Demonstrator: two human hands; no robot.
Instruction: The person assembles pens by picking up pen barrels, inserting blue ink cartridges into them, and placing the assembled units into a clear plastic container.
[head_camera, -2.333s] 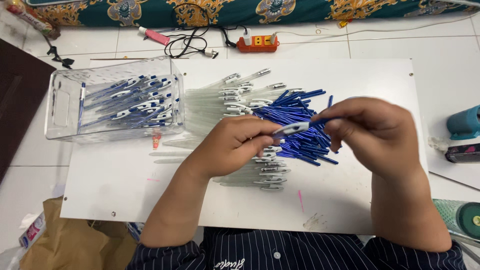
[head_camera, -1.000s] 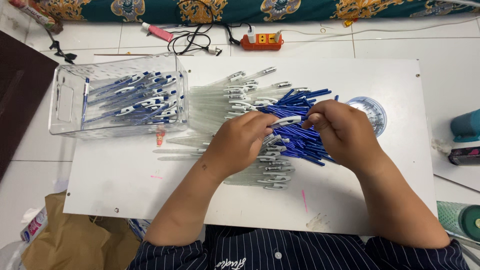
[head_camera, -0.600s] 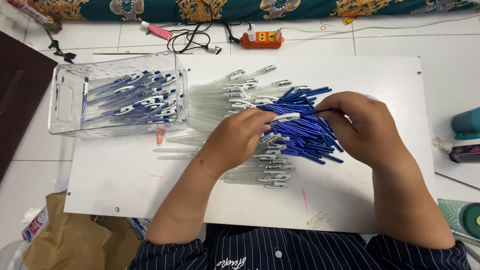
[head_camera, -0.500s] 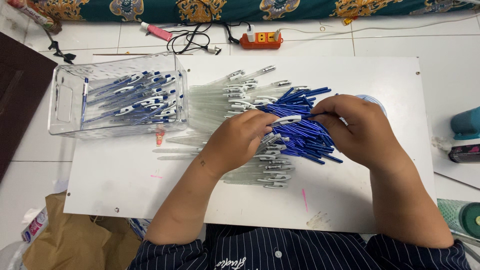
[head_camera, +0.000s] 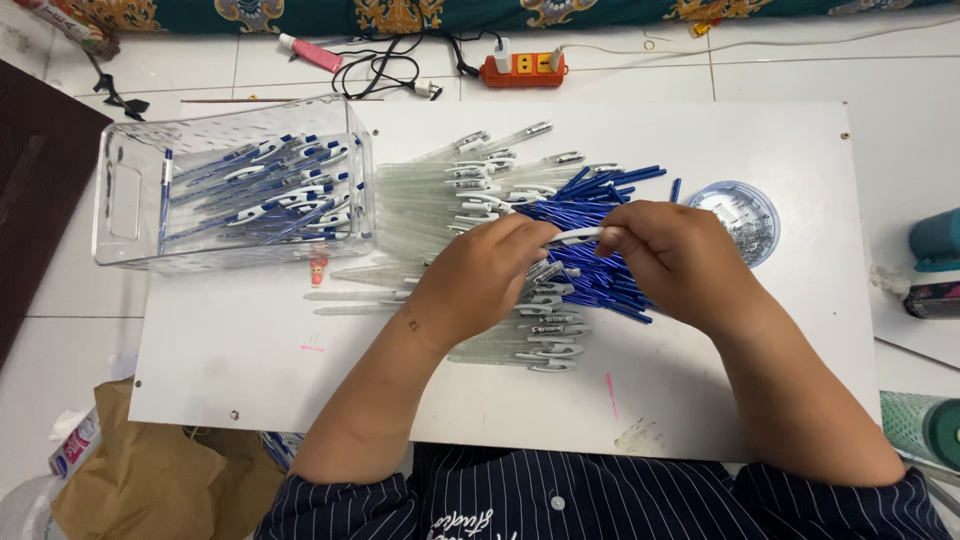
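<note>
Above a white board (head_camera: 250, 370) lying on a tiled floor, two bare hands meet over a heap of pen parts. Left hand (head_camera: 480, 280) and right hand (head_camera: 675, 255) each pinch one end of a single pen barrel (head_camera: 578, 236), pale and clear, held level between them just above the pile; the fingers of both hands are closed around it. Beneath them lies a spread of clear barrels (head_camera: 450, 200) with clips, and touching it on the right a bundle of blue refills (head_camera: 590, 200). At the board's left end stands a clear plastic bin (head_camera: 120, 200) holding finished blue-and-white pens (head_camera: 270, 190). Near the right hand sits a small round clear lid (head_camera: 745, 215) with tiny parts. An orange power strip (head_camera: 520, 68) lies on the floor beyond.
</note>
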